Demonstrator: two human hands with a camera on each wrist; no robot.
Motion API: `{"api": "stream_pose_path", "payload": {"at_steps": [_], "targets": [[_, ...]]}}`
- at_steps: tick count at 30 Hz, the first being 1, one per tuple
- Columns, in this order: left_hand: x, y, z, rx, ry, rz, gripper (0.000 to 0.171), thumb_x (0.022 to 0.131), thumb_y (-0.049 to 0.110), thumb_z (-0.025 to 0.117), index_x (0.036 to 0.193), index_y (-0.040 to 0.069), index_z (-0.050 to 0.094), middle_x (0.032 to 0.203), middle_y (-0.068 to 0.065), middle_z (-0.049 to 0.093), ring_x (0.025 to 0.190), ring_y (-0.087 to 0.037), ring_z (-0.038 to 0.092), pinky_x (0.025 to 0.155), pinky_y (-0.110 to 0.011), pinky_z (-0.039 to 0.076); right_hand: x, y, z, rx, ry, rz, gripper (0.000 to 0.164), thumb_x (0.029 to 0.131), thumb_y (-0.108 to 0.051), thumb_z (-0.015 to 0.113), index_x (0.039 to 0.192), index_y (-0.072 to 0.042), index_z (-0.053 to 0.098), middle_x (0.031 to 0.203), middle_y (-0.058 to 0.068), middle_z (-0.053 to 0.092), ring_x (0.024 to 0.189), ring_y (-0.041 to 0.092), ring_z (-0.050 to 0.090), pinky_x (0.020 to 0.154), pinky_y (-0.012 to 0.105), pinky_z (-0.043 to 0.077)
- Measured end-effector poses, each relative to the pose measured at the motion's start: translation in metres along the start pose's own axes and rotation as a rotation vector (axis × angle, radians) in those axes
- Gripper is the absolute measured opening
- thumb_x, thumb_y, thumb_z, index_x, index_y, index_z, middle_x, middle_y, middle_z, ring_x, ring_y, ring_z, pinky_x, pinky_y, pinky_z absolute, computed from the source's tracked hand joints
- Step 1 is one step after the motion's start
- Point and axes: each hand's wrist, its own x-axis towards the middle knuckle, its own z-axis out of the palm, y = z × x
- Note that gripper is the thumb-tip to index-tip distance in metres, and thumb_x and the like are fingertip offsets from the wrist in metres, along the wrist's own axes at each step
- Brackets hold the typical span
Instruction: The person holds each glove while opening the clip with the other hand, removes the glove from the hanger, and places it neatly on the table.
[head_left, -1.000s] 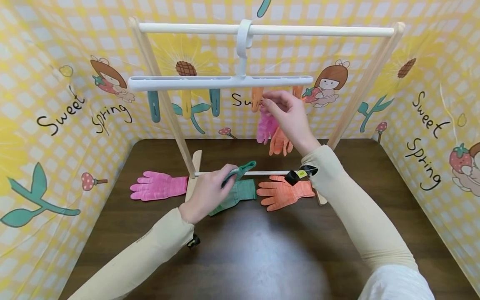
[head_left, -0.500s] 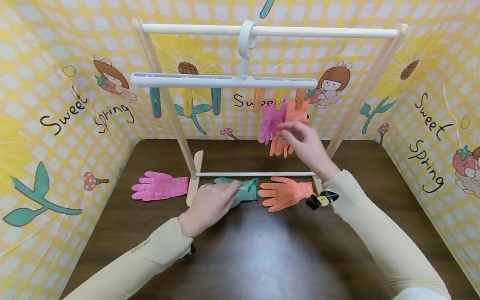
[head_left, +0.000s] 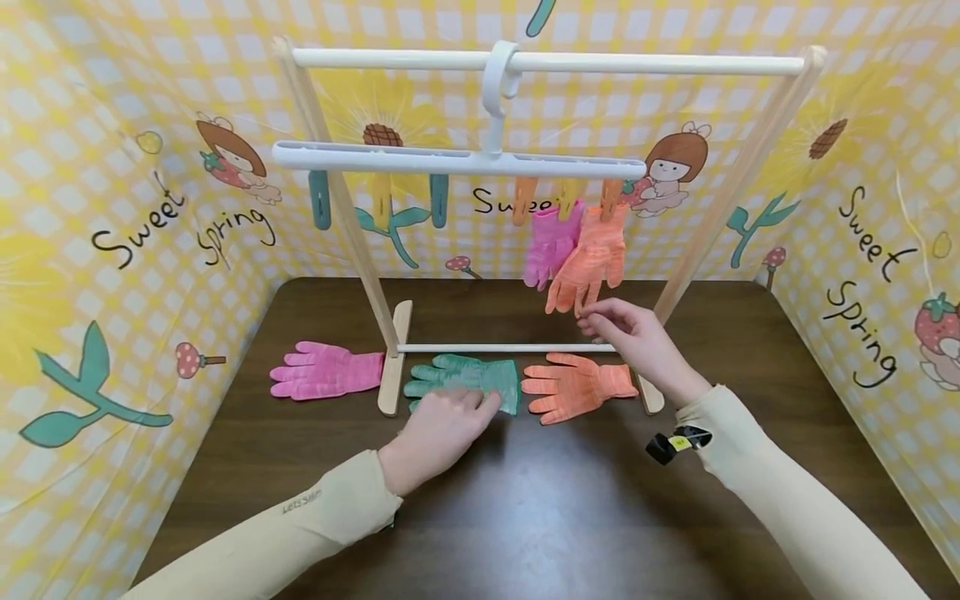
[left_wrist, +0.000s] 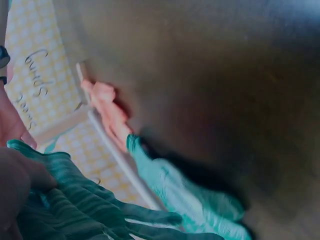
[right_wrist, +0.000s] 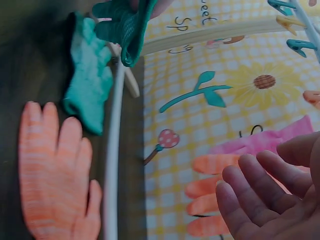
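My left hand (head_left: pixel 442 429) is down at a green knit glove (head_left: pixel 480 379) on the table, fingers bent at its near edge. In the left wrist view it grips a green glove (left_wrist: pixel 75 200) near the cuff, above a second green glove (left_wrist: pixel 175 185) lying flat. My right hand (head_left: pixel 637 337) is just below a hanging orange glove (head_left: pixel 588 258), fingers loosely bent and holding nothing; whether a fingertip touches the glove is unclear. In the right wrist view its palm (right_wrist: pixel 280 195) shows bare. A pink glove (head_left: pixel 551 246) hangs beside the orange one.
A white hanger (head_left: pixel 390 157) with several coloured clips hangs from the rack's top bar (head_left: pixel 645 63). The hung gloves are in a yellow clip (head_left: pixel 565 200) and an orange clip (head_left: pixel 610 200). On the table lie a pink glove (head_left: pixel 330 371) and an orange glove (head_left: pixel 573 387).
My right hand has come down from the clips, past the hanging gloves. My left hand has lowered the green glove, once raised at its cuff, to the table.
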Motion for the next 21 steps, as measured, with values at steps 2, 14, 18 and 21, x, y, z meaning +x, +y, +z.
{"api": "stream_pose_path", "payload": {"at_steps": [2, 14, 18, 21], "targets": [[-0.002, 0.005, 0.005, 0.040, -0.004, 0.011, 0.017, 0.087, 0.004, 0.078, 0.098, 0.010, 0.065, 0.070, -0.002, 0.064, 0.059, -0.018, 0.061, 0.045, -0.028, 0.046, -0.004, 0.006, 0.000, -0.018, -0.013, 0.005, 0.032, 0.110, -0.017, 0.053, 0.131, 0.005, 0.064, 0.121, 0.021, 0.069, 0.105, 0.017, 0.070, 0.090, 0.031, 0.058], [-0.006, 0.032, 0.024, 0.082, -0.093, -0.018, 0.016, 0.086, 0.006, 0.077, 0.095, 0.014, 0.066, 0.064, 0.000, 0.058, 0.057, -0.015, 0.060, 0.042, -0.026, 0.044, -0.015, 0.030, 0.003, -0.023, -0.081, 0.033, 0.029, 0.110, -0.015, 0.054, 0.126, 0.005, 0.066, 0.114, 0.019, 0.071, 0.097, 0.008, 0.069, 0.088, 0.034, 0.059], [-0.008, 0.038, 0.031, 0.058, -0.120, -0.033, 0.013, 0.087, 0.006, 0.077, 0.092, 0.014, 0.067, 0.061, 0.000, 0.058, 0.056, -0.013, 0.060, 0.043, -0.027, 0.048, -0.014, 0.034, 0.005, -0.055, -0.088, 0.014, 0.029, 0.110, -0.014, 0.053, 0.125, 0.007, 0.066, 0.111, 0.015, 0.072, 0.097, 0.010, 0.069, 0.087, 0.041, 0.059], [-0.010, 0.041, 0.036, 0.056, -0.137, -0.043, 0.011, 0.088, 0.007, 0.076, 0.090, 0.013, 0.067, 0.061, 0.000, 0.059, 0.055, -0.013, 0.060, 0.044, -0.028, 0.049, -0.014, 0.037, 0.007, -0.055, -0.092, 0.024, 0.030, 0.110, -0.014, 0.053, 0.125, 0.008, 0.066, 0.111, 0.016, 0.073, 0.099, 0.020, 0.070, 0.086, 0.040, 0.059]]}}
